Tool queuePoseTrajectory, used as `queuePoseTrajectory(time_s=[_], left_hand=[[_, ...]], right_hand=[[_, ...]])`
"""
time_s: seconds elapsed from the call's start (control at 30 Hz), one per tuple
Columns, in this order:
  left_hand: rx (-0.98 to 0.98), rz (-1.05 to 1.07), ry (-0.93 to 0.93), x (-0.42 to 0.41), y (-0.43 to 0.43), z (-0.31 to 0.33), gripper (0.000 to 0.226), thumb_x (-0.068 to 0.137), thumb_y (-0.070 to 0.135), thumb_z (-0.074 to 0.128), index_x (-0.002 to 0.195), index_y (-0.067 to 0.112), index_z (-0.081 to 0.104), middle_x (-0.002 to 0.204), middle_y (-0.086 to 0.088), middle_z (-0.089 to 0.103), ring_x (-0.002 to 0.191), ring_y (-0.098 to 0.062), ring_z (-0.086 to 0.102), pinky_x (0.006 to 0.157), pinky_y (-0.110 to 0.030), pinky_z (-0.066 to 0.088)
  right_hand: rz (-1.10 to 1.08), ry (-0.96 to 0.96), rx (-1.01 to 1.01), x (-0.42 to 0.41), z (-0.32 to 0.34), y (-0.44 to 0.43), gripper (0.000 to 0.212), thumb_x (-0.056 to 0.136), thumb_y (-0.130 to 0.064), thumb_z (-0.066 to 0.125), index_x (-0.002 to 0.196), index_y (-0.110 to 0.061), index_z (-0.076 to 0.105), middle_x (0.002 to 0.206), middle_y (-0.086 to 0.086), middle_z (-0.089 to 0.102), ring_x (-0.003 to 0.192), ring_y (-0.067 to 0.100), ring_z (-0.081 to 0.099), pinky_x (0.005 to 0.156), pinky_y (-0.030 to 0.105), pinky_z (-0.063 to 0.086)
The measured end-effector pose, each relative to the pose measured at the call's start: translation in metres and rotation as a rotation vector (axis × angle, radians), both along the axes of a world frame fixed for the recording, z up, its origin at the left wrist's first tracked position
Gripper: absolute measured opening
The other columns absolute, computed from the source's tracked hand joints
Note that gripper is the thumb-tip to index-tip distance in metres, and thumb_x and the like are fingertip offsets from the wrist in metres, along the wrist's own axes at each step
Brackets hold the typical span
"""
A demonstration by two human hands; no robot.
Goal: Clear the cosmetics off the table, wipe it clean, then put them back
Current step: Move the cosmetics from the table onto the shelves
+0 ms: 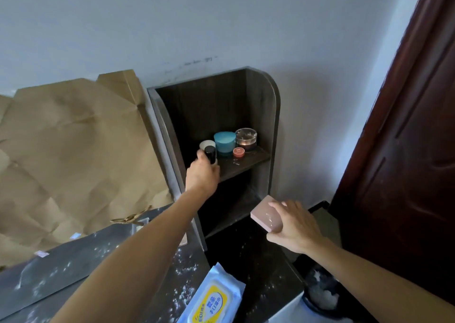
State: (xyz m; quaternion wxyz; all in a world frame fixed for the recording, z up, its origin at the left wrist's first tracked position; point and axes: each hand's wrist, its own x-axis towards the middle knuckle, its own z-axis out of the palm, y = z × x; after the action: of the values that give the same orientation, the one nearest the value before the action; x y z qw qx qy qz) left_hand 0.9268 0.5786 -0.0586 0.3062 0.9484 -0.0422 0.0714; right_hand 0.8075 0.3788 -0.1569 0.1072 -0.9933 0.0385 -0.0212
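Left hand grips small black-capped bottle at dark wooden shelf, beside teal round jar. Right hand holds pink square compact above speckled dark tabletop.

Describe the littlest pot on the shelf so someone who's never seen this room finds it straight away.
Find the dark wooden shelf unit against the white wall and look at its upper shelf. At the front, between the teal jar and the clear-topped jar, sits the little pot. It alone is coral red, and far smaller than its neighbours.
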Motion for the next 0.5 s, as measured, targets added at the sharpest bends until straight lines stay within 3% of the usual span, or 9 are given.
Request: queuePoseTrajectory(time_s=[0.17, 0.4, 0.5], left_hand=[[-0.061, -0.057, -0.004, 0.032, -0.009, -0.002, 0.043, 0.089, 0.019, 0.059, 0.125, 0.005, 0.041, 0.112, -0.017, 0.06, 0.101, -0.031, 0.057, 0.074, -0.032, 0.041], [-0.066, -0.049, 0.011, 0.054, -0.012, -0.018, 0.05, 0.086, 0.01, 0.06, 0.131, 0.017, 0.039, 0.119, -0.014, 0.058, 0.108, -0.029, 0.057, 0.087, -0.036, 0.047], [-0.041, -0.02, -0.023, 0.05, -0.016, -0.022, 0.052, 0.089, 0.011, 0.059, 0.135, 0.016, 0.035, 0.126, -0.012, 0.055, 0.114, -0.028, 0.054, 0.092, -0.035, 0.044]], right_hand=[[0.052, 0.01, -0.002, 0.042, -0.003, -0.006, 0.083, 0.061, -0.06, 0.056, 0.135, -0.03, 0.034, 0.123, -0.001, 0.048, 0.111, 0.021, 0.042, 0.085, 0.033, 0.045], [0.122, 0.075, 0.006, 0.092, -0.018, -0.009, 0.081, 0.063, -0.057, 0.057, 0.135, -0.029, 0.033, 0.126, 0.001, 0.046, 0.114, 0.022, 0.041, 0.085, 0.035, 0.046], [0.16, 0.122, -0.019, 0.115, -0.028, -0.004, 0.077, 0.067, -0.056, 0.058, 0.134, -0.028, 0.032, 0.125, 0.004, 0.045, 0.115, 0.024, 0.041, 0.078, 0.034, 0.044]])
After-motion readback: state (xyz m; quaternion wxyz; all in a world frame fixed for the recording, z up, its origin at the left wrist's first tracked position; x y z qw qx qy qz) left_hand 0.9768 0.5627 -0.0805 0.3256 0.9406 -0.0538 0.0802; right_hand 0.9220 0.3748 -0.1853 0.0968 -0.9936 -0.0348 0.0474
